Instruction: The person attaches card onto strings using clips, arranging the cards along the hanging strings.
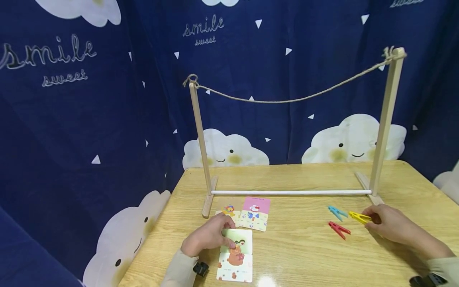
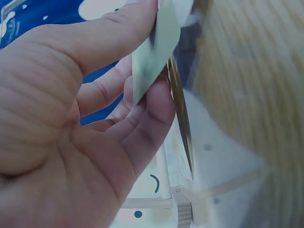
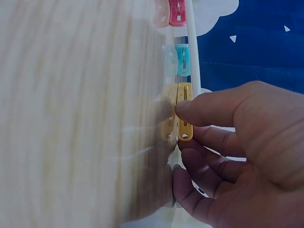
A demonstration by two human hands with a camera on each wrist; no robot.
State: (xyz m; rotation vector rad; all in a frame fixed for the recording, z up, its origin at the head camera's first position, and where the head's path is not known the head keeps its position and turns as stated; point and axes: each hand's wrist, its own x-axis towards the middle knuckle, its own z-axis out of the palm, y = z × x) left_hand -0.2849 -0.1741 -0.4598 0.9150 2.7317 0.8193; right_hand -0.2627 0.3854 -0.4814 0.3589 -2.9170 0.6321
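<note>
My left hand (image 1: 210,236) pinches the edge of a green and white picture card (image 1: 235,268) with a brown bear on it. In the left wrist view the green card (image 2: 154,57) stands between the thumb and the fingers. On the right, my right hand (image 1: 392,224) pinches one end of a yellow clothespin (image 1: 359,217). The right wrist view shows the thumb on this yellow clothespin (image 3: 185,118). Close beside it lie a blue clothespin (image 1: 337,213) and a red clothespin (image 1: 338,230) on the table.
Behind the cards stands a wooden frame (image 1: 386,119) with a sagging string (image 1: 276,102) and a white bottom rod (image 1: 290,193). A lion card (image 1: 233,219) and a pink rabbit card (image 1: 261,205) lie on the wooden table (image 1: 297,255). A blue cloud-print curtain (image 1: 143,99) hangs behind.
</note>
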